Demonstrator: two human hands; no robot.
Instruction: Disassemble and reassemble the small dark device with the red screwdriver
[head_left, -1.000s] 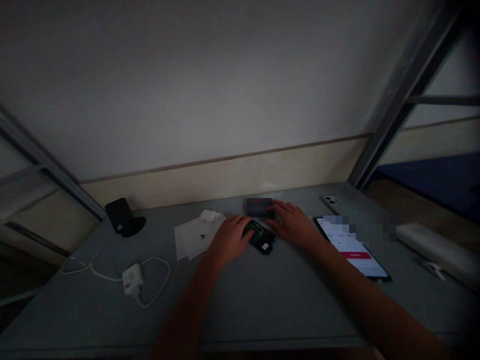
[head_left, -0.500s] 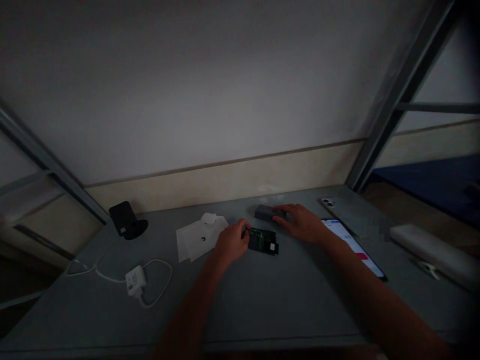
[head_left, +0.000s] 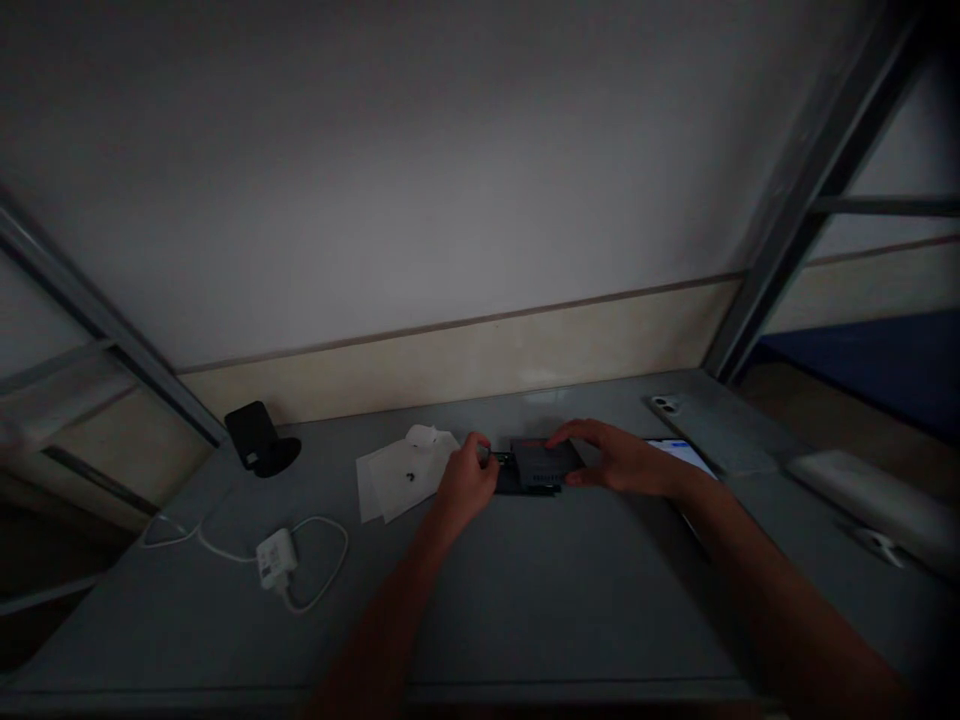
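Observation:
My left hand [head_left: 466, 478] pinches the left end of a thin black base [head_left: 508, 487] that carries a green circuit board, most of it now hidden. In my right hand [head_left: 615, 460] is a dark grey, box-like cover [head_left: 541, 463], gripped at its right side between thumb and fingers. The cover sits over the right part of the base, slightly askew; whether the two touch I cannot tell. White paper sheets [head_left: 397, 488] lie just left of my left hand. A phone with a lit screen [head_left: 679, 452] is partly hidden under my right forearm.
A black stand [head_left: 252, 430] is at the back left. In front of it lies a white power adapter [head_left: 276, 556] with a looped cable. Another phone [head_left: 709, 428] lies face down at the right, near a long pale object [head_left: 870, 490]. A wall borders the table's back.
My right hand has brought the grey cover forward from behind the circuit board to above it. My left hand stays on the base's left end. The view has shifted slightly.

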